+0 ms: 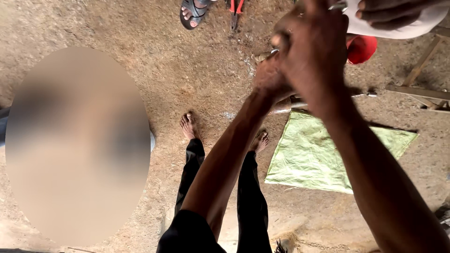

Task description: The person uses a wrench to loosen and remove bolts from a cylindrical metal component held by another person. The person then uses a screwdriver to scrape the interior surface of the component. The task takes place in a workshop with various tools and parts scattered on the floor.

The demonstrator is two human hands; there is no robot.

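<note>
Both my arms reach forward over bare earth. My right hand (311,51) is raised at the upper right, its back toward me and its fingers curled around a small metal piece (274,50) that shows only as a glint at its left edge. My left hand (268,80) sits right under and behind it, mostly hidden, pressed against the right hand. Another person's hand (391,13) holds a white object (422,26) at the top right, close to my right hand.
A green sack (323,157) lies flat on the ground, with a metal rod (361,95) and a red object (362,48) beyond it. My bare feet (189,127) stand below. A sandalled foot (192,12) and red-handled pliers (235,10) are at the top. Wooden slats (417,91) lie on the right.
</note>
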